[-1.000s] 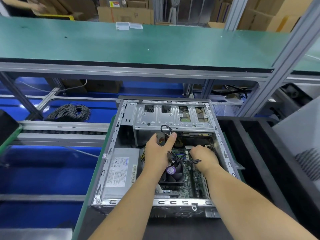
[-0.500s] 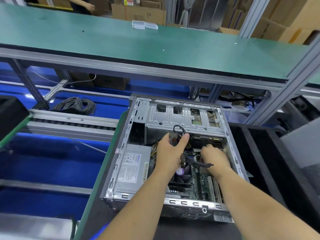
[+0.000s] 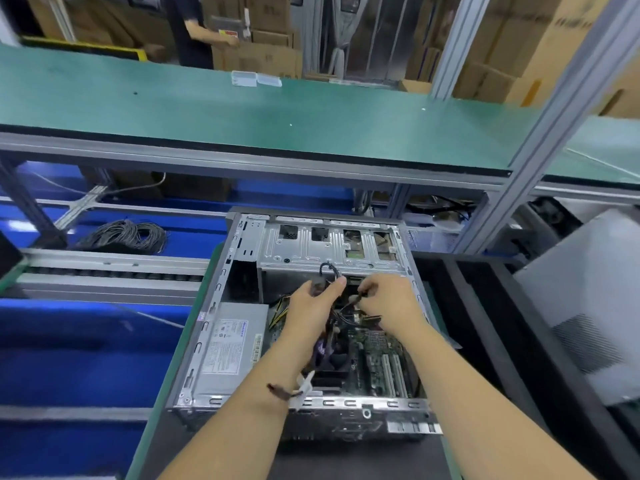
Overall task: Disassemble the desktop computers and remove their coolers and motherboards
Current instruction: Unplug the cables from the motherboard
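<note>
- Fingers point(image 3: 337, 284) on your left hand point(image 3: 311, 306) were curled around a bundle of black cables point(image 3: 329, 270), with a loop of it sticking up just above your fingertip, right under the drive cage point(image 3: 329, 245).
- Your right hand point(image 3: 388, 299) was pinching what looked like a small connector point(image 3: 355, 299) between thumb and fingertips, just beside the left hand. Too blurry to say which plug it was.
- Both hands were inside the open computer case point(image 3: 221, 306), which lay on its side on the bench in front of you.
- Motherboard point(image 3: 377, 355) was sitting in the bottom of the case, with 2 white slots showing near the front edge. Cooler point(image 3: 334, 358) was on the board too, partly hidden by your left forearm. So neither had come out yet.
- Power supply point(image 3: 232, 344) sat in the left part of the case, and its wires ran toward where your hands were.
- My read: you were on the cable-unplugging step, early in the job.
- What could've gone wrong from there:
- Yanking by the wires instead of the plug body could've ripped pins out or cracked the socket, especially if a latch wasn't pressed.
- Pulling at an angle with the left hand tugging the bundle could've flexed the board.
- That drive cage edge was close above your knuckles, so a plug that let go suddenly could've sent your hand into sheet metal.
- Any cable left plugged in would've snagged once you lifted the board.
</note>
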A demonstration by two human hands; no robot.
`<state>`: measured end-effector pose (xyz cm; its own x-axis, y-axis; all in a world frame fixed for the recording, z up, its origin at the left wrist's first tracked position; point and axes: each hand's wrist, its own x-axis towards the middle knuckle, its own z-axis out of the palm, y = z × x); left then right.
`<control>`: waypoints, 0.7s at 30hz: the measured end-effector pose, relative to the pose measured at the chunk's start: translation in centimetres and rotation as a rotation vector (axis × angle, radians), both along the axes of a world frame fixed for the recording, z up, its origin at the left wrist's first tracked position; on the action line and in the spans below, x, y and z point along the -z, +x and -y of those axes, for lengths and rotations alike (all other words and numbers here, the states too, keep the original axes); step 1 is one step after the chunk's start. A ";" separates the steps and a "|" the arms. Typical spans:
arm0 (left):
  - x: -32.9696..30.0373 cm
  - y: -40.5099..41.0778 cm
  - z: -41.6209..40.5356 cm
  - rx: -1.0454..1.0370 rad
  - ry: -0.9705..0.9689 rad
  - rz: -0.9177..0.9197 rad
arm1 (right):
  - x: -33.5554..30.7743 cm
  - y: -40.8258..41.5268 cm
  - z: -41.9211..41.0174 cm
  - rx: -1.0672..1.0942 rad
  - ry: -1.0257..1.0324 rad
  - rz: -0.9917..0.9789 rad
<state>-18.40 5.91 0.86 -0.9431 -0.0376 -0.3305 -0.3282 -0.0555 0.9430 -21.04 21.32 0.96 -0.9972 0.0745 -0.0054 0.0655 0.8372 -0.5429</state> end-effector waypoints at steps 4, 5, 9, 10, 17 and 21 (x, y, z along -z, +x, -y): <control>-3.2 0.4 -0.8 0.266 0.095 0.075 | -4.3 0.0 -1.1 0.078 -0.142 -0.192; -4.1 0.4 -1.2 0.292 0.113 0.058 | -5.2 0.2 -1.5 0.081 -0.163 -0.226; -6.6 0.7 -3.9 0.296 0.124 0.042 | -7.1 1.0 -3.2 0.130 -0.446 -0.281; -6.9 0.7 -4.6 0.279 0.120 0.048 | -7.2 1.3 -3.4 0.134 -0.553 -0.265; -7.6 1.1 -11.3 0.049 0.221 0.029 | -6.8 4.1 -8.6 0.261 -1.263 -0.037; -7.5 1.2 -16.8 0.103 0.151 -0.019 | -5.8 6.2 -12.8 0.088 -1.409 0.218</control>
<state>-17.23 22.68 8.40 -0.9455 0.1084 -0.3072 -0.3218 -0.1641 0.9325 -14.82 34.07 6.76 -0.9593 -0.0611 -0.2755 0.2768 -0.3945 -0.8762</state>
